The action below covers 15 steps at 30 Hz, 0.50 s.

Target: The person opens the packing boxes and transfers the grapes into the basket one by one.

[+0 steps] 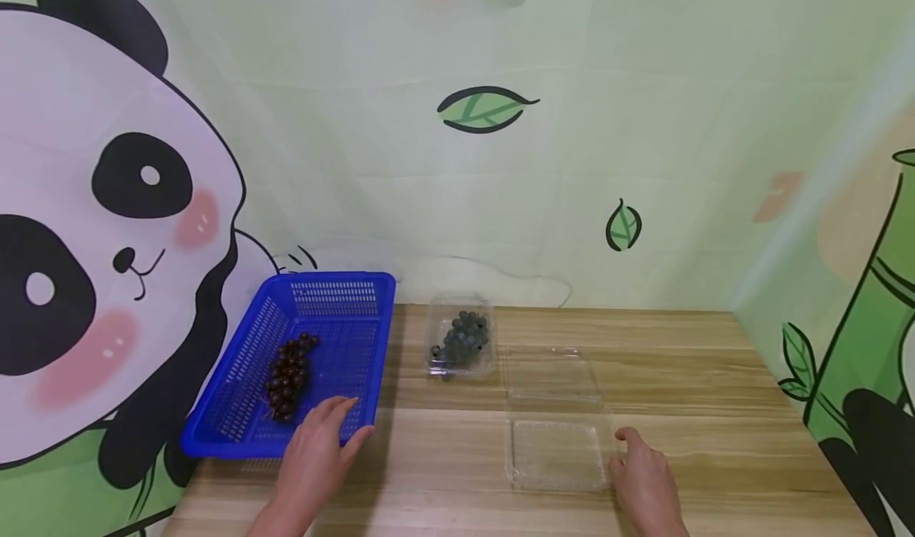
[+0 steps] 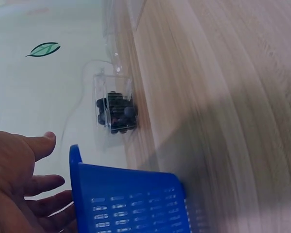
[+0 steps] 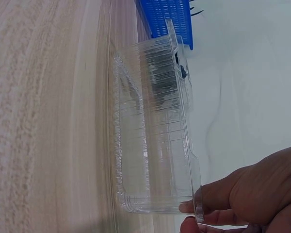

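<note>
My left hand (image 1: 318, 446) is over the near right corner of a blue plastic basket (image 1: 232, 448), fingers spread and holding nothing. In the left wrist view its fingers (image 2: 46, 184) are right at the basket's rim. A bunch of dark red grapes (image 1: 288, 378) lies inside, left of that hand. My right hand (image 1: 646, 481) pinches the right rim of a clear plastic clamshell box (image 1: 557, 453) between thumb and fingers. That box lies unfolded on the table, its lid half (image 1: 550, 374) toward the wall; no fruit shows in it.
Behind the clamshell and to its left stands another clear box (image 1: 438, 318) with dark blue-black grapes (image 1: 465, 338) inside. The wooden table (image 1: 715, 426) ends at a wall cloth (image 1: 686, 124) printed with pandas, leaves and bamboo.
</note>
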Tool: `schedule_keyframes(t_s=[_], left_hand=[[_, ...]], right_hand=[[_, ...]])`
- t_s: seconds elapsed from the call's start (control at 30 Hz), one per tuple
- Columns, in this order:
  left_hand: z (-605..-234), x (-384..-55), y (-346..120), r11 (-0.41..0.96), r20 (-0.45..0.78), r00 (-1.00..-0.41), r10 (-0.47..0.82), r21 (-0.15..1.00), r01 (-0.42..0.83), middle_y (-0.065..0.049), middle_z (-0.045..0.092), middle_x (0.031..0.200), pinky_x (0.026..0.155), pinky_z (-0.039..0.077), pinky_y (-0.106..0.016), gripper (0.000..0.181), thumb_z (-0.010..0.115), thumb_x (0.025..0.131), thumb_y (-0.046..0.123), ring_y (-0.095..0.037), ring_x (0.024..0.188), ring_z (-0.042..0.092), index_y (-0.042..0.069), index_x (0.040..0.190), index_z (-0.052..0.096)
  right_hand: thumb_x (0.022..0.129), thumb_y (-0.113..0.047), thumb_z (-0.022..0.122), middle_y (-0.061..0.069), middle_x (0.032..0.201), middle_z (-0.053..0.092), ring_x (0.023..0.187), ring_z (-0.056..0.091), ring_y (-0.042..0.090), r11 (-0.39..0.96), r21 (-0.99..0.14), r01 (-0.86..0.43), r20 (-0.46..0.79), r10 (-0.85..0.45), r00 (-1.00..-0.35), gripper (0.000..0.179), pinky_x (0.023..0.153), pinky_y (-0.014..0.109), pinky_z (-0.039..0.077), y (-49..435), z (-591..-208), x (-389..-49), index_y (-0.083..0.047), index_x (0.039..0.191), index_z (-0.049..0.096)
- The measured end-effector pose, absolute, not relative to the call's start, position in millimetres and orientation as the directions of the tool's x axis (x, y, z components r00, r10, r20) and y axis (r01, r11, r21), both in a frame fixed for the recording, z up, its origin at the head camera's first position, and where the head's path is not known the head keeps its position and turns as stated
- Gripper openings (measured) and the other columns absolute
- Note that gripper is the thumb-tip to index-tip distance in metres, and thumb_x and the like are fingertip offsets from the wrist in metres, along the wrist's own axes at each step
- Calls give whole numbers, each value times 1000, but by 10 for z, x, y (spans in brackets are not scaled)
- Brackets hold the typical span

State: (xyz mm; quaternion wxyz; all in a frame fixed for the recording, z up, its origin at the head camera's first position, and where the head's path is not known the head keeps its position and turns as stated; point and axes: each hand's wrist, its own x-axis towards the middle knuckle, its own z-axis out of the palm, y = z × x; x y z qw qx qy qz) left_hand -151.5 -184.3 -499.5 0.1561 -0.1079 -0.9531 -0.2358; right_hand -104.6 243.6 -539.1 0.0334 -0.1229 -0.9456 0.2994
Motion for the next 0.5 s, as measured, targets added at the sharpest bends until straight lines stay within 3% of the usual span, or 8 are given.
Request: schedule_keyframes(t_s=[0.37,0.5], left_hand=[[-5188,-1467,-1789,871,505,-847,167,327,367,-14,69,99,74,54,-52,48,93,73,20,-35,89,66,1,113,74],[-5213,-1445,-1783,871,519,-839,163,324,369,-13,71,95,74,52,-53,45,92,76,16,-34,86,67,2,114,72]], right_hand=[[92,1,58,1,58,43,55,43,19,788,-576,216,-16,254,-967,36,51,35,37,2433,-5379,-1041,9,127,57],[93,1,58,1,58,43,53,41,18,786,-580,217,-20,252,-968,36,49,34,35,2433,-5380,-1036,9,128,56]])
